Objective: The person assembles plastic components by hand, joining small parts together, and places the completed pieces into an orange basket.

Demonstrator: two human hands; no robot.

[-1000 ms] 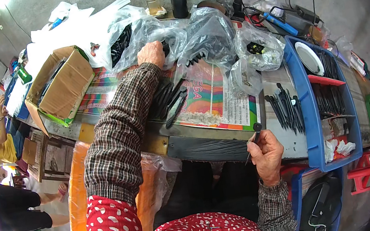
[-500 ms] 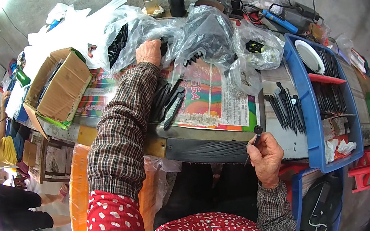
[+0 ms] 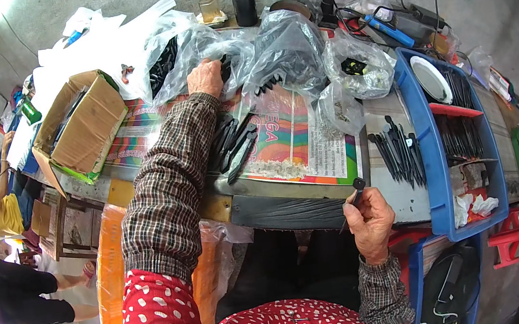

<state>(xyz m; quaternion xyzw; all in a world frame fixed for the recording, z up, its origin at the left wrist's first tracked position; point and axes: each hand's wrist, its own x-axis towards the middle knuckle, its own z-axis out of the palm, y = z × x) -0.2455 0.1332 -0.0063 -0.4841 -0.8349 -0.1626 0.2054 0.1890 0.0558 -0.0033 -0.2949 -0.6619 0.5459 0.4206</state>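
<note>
Our right grip (image 3: 372, 222) pinches a black stick (image 3: 356, 196) at the near edge of the table (image 3: 407, 207).
Our left grip (image 3: 205, 79) is at a clear plastic bag (image 3: 242, 54), its fingertips hidden; we cannot tell its opening or hold. More sticks (image 3: 398, 153) lie beside our blue tray (image 3: 433, 163).

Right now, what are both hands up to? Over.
Left hand at a clear plastic bag, grip hidden. Right hand pinching a slim black piece. Loose black pieces beside the left sleeve.
</note>
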